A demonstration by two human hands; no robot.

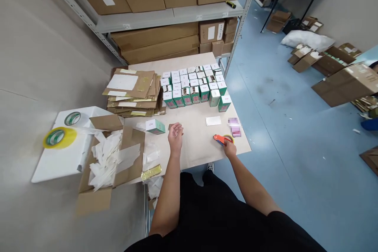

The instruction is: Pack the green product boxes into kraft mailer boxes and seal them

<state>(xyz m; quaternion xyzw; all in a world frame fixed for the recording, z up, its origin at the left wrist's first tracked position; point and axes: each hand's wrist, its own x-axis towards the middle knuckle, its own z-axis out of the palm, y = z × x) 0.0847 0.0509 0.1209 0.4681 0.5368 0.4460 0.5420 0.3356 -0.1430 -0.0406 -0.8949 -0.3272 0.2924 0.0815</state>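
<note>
My left hand [175,137] hovers over the near part of the table, palm turned up and fingers loosely curled, with nothing visible in it. A small brown piece shows just behind its fingers. To its left, a single green-and-white box [155,126] lies on the tabletop. At the right front, my right hand [230,149] is closed on an orange tape dispenser [220,139] with a yellow ring-shaped part. Beyond that hand lie a white card [213,121] and a pixelated pink item [235,127]. Rows of green-and-white boxes [195,94] stand at the back, several with torn tops.
Flattened cardboard [130,84] is stacked at the back left. An open carton [130,165] holds white paper strips [106,157]; tape rolls [56,138] rest on a white box [66,165]. Behind the table [201,153] stands a shelf [183,13] with cartons. Blue floor lies to the right.
</note>
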